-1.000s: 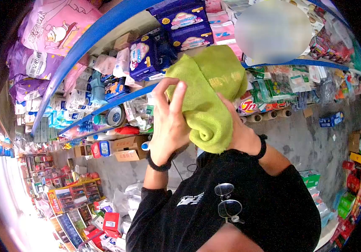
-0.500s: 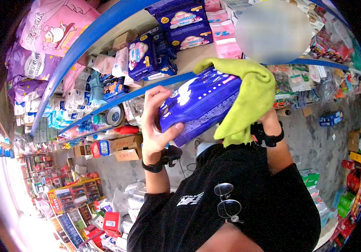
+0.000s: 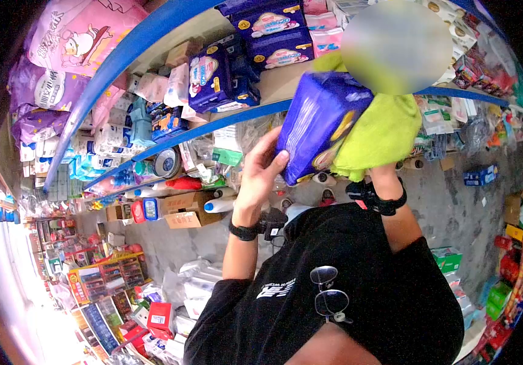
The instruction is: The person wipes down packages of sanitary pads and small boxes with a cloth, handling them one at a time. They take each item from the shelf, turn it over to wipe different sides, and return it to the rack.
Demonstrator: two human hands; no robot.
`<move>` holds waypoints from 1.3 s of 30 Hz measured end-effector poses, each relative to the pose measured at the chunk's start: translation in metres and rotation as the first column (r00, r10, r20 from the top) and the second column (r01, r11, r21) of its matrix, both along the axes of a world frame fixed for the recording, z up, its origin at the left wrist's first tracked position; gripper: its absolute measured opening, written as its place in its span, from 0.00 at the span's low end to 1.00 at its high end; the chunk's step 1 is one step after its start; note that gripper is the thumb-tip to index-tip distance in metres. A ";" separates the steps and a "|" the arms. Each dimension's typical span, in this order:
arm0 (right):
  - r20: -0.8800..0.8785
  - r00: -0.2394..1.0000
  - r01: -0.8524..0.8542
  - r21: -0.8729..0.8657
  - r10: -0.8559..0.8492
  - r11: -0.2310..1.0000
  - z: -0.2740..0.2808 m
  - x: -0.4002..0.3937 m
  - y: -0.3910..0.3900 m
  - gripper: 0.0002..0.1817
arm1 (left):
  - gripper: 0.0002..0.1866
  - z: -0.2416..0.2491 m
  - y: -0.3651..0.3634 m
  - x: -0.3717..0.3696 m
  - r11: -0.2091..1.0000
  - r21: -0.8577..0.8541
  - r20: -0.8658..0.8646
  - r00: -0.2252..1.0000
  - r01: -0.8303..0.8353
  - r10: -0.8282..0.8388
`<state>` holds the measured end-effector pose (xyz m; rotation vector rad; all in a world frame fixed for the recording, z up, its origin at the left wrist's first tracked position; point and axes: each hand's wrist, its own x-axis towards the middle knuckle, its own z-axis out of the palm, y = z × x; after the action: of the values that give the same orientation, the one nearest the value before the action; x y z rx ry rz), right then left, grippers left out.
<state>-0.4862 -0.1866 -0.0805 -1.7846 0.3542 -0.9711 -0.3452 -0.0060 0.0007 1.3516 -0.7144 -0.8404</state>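
A dark blue plastic-wrapped pack [image 3: 313, 121] is held up in front of the shelf, tilted, with a striped end toward me. My left hand [image 3: 263, 167] grips its lower left edge, thumb on the near side and fingers behind. A lime-green cloth [image 3: 383, 134] drapes over the right side of the pack. Beneath this cloth is my right hand [image 3: 386, 173], its fingers mostly covered by the fabric; the cloth lies against the pack.
Similar dark blue packs [image 3: 280, 48] stand stacked on the blue-edged shelf [image 3: 255, 115]. Pink-and-purple bags [image 3: 85, 36] fill the upper left. A cardboard box [image 3: 185, 210] and a white bottle [image 3: 220, 205] sit below the shelf. A small blue box [image 3: 480, 175] lies on the floor at right.
The pack has turned in my hands, from its long printed side to its striped end. My left hand has moved right and the green cloth has shifted right along the pack.
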 end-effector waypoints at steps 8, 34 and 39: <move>0.069 0.958 -0.272 -0.091 0.279 0.958 0.055 0.016 0.048 0.18 | 0.21 0.012 0.001 -0.016 0.937 0.047 0.139 0.931 -0.346 0.337; -0.038 0.999 -0.022 0.339 0.037 0.940 0.007 -0.069 0.004 0.29 | 0.40 -0.006 -0.156 0.109 0.813 0.371 0.928 0.134 -0.449 -0.349; 0.269 0.942 -0.305 0.437 0.201 0.846 0.010 -0.064 0.003 0.30 | 0.33 -0.050 -0.175 0.135 0.980 0.147 0.981 -0.104 -0.134 -0.161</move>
<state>-0.5503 -0.1833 -0.0709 -1.2277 0.1882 -0.7914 -0.2101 -0.1814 -0.0497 2.1140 -1.9020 0.4617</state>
